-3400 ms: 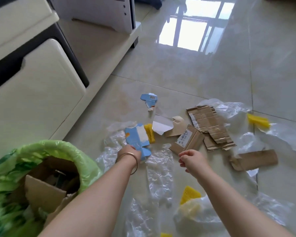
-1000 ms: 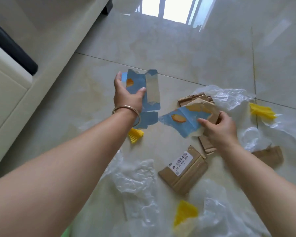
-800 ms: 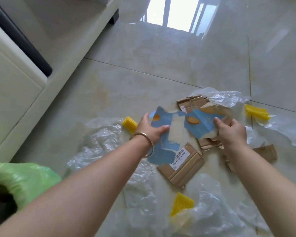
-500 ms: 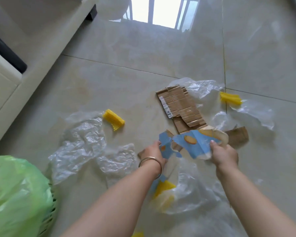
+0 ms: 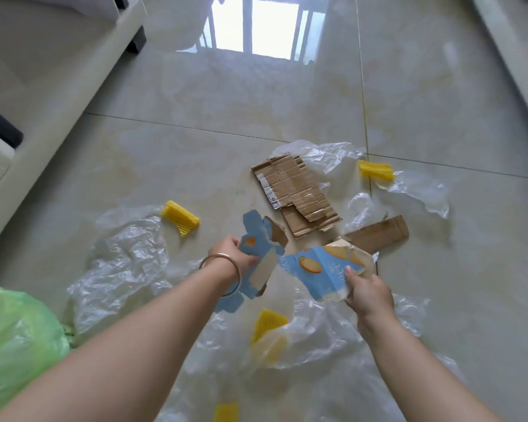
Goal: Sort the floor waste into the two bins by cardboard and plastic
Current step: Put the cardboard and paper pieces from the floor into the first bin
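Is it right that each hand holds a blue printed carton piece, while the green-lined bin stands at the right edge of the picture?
Not quite. The head view shows the green-lined bin at the left edge, not the right. The rest holds: the left hand and the right hand each grip a blue printed carton piece.

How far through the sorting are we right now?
Done: cannot tell; the green-lined bin shows only its liner, contents hidden. In hand: the left hand grips a blue carton piece and the right hand another blue carton piece. Left: the flattened cardboard, a cardboard strip, clear plastic sheets and yellow foam pieces lie on the floor.
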